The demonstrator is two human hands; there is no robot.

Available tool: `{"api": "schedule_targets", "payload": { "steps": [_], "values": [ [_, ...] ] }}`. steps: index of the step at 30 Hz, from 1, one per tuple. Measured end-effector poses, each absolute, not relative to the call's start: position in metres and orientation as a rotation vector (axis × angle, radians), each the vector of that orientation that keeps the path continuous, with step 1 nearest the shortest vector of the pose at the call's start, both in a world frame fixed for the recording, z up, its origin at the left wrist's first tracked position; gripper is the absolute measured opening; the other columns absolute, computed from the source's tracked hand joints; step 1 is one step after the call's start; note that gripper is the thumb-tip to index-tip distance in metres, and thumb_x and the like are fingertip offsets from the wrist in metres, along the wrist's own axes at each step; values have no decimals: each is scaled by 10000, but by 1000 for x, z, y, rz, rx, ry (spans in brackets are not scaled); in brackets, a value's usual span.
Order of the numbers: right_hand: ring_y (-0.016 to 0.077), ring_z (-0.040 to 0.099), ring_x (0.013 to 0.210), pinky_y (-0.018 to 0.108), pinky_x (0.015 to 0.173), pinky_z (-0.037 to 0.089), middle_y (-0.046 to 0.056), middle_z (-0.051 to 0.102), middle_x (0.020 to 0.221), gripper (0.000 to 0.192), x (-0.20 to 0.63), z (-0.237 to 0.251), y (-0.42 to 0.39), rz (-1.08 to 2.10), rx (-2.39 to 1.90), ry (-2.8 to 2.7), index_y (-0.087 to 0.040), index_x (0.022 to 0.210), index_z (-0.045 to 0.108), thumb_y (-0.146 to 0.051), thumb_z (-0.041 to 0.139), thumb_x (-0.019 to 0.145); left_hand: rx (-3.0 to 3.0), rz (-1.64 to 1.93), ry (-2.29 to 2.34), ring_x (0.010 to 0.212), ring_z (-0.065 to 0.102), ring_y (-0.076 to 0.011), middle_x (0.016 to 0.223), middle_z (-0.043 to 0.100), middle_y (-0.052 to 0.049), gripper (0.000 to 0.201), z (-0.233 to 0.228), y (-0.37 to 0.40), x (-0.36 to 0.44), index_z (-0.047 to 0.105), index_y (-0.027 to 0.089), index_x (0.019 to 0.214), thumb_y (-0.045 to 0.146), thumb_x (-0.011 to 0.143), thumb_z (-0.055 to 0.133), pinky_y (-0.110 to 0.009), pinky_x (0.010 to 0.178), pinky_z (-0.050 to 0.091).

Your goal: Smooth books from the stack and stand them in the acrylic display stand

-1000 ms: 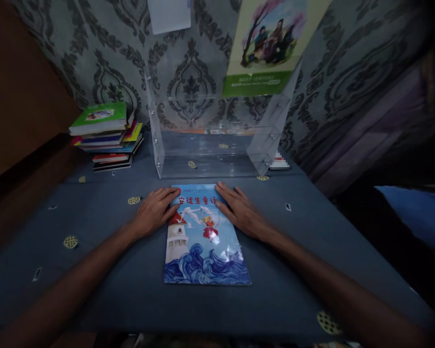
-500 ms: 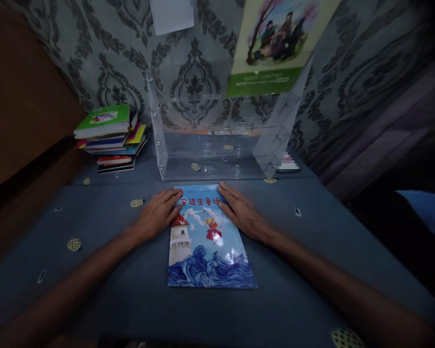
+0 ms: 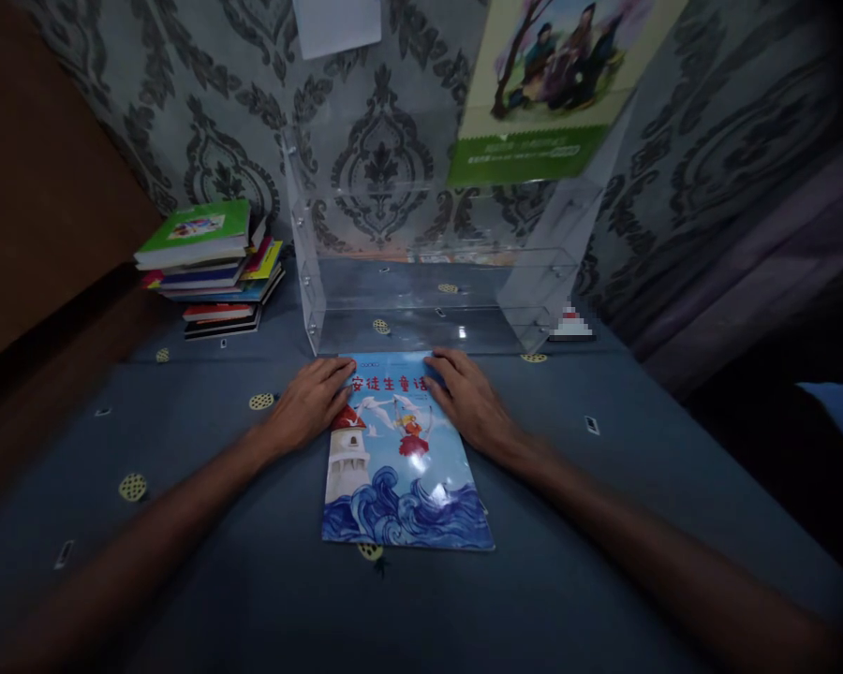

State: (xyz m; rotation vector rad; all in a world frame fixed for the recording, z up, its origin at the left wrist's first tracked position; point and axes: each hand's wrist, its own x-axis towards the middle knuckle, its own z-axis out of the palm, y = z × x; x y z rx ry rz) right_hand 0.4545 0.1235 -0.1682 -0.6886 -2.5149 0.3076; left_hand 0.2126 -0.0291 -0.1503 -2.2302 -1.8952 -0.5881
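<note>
Green on top, a stack of books [image 3: 217,267] sits far left on the blue-grey tablecloth [image 3: 534,599], well apart from you. Your left hand [image 3: 305,398] lies unclenched, fingertips and thumb resting on the upper left edge of the picture book [image 3: 411,473], the palm beside it. That book lies flat between your hands, cover up, its lower half reaching past them towards you; its top edge meets the clear stand [image 3: 421,329] in view, though you cannot tell whether they touch. Your right hand [image 3: 467,402], likewise loosely spread, rests its fingertips along the upper right edge.
</note>
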Motion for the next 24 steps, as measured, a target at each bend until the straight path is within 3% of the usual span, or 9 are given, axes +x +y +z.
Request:
{"api": "schedule_targets", "payload": {
  "steps": [10, 16, 24],
  "values": [
    [317, 646, 1040, 493, 927, 550, 155, 661, 1153, 350, 455, -157, 117, 279, -700, -2546, -183, 1167, 679, -309, 400, 998, -2215, -535, -1941, 1167, 601, -266, 1330, 629, -128, 382, -150, -31, 215, 559, 166, 1365, 277, 1036, 401, -464, 984, 524],
    [307, 645, 1146, 480, 999, 540, 157, 651, 1270, 381, 459, -162, 121, 423, -651, -2508, -173, 1219, 673, -320, 402, 995, -2180, -459, -1913, 1175, 608, -251, 1336, 638, -116, 369, -151, -26, 212, 575, 166, 1345, 268, 1037, 398, -424, 962, 519],
    [298, 649, 1169, 490, 1026, 529, 142, 665, 1278, 377, 458, -167, 127, 479, -626, -2458, -195, 1235, 680, -351, 439, 991, -2159, -432, -1936, 1199, 601, -269, 1350, 630, -128, 376, -151, -24, 212, 563, 141, 1355, 245, 1035, 394, -450, 965, 519]
  ]
}}
